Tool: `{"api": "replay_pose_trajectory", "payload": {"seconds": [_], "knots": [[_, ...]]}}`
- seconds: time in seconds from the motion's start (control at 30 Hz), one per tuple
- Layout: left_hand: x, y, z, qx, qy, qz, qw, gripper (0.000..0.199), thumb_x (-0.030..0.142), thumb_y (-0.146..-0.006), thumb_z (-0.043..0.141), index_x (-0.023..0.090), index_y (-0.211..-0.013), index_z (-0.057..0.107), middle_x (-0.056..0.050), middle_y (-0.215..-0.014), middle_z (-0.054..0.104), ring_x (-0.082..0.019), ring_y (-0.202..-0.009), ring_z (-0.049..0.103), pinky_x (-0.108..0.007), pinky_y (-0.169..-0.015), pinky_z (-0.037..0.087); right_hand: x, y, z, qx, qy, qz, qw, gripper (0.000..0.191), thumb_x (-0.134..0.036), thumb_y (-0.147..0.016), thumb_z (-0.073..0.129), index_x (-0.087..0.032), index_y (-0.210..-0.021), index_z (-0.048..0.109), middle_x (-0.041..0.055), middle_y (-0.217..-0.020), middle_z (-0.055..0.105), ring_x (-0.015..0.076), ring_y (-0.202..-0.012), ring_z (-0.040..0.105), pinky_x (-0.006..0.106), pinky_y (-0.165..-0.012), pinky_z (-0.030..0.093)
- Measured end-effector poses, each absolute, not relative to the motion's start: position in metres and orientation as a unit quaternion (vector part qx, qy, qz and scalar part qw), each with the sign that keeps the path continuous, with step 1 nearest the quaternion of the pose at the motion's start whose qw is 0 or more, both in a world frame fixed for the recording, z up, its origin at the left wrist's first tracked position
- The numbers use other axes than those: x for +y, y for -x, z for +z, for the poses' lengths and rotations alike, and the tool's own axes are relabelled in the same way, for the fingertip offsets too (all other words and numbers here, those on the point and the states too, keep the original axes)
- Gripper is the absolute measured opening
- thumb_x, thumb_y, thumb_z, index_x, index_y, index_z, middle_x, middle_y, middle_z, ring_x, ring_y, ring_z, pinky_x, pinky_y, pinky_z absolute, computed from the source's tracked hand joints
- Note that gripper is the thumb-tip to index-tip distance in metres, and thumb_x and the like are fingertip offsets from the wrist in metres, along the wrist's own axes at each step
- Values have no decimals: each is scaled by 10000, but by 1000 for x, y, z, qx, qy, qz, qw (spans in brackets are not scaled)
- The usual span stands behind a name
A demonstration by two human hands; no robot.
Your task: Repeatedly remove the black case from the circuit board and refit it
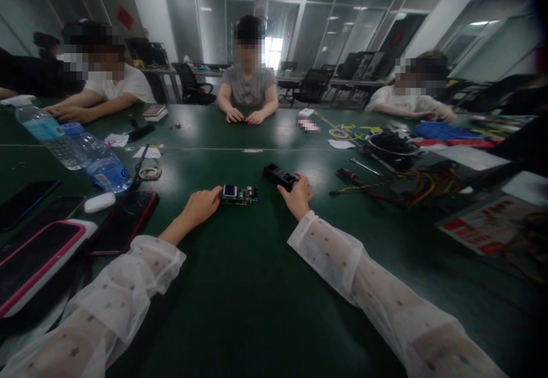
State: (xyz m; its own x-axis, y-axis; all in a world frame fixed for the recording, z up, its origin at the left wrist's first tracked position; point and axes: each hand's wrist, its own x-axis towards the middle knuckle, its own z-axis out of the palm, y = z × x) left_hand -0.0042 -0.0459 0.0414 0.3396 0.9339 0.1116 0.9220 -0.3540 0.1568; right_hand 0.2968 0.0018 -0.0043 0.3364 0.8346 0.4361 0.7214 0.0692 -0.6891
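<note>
A small green circuit board (242,196) with a little screen lies on the dark green table (240,286), near the middle. The fingers of my left hand (200,209) are closed at the board's left end. To the right, a black rectangular case (277,176) rests at a slant on the table. My right hand (297,195) grips its right end, with the thumb at the near side and the fingers around the far side. A short stretch of table separates the board from the case.
At left are two water bottles (100,164), a red-edged phone (128,221), more phones and a white case (100,202). Right of my hands lie a wrench (366,167), cable bundles and metal boxes (482,224). Three people sit across the table, one (248,87) straight ahead.
</note>
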Motion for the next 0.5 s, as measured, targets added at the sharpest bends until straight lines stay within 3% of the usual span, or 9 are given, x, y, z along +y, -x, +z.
{"api": "replay_pose_trajectory", "payload": {"seconds": [0.5], "knots": [[-46,3,41,579,-812,67,5,255,256,-987,348,191,-1141,541,-69,-895,705,-195,-756,674,-281,-657,476,8,-301,-12,-567,684,72,452,543,-480,-751,670,-213,-1163,440,138,-1168,561,335,-1122,486,558,-949,363]]}}
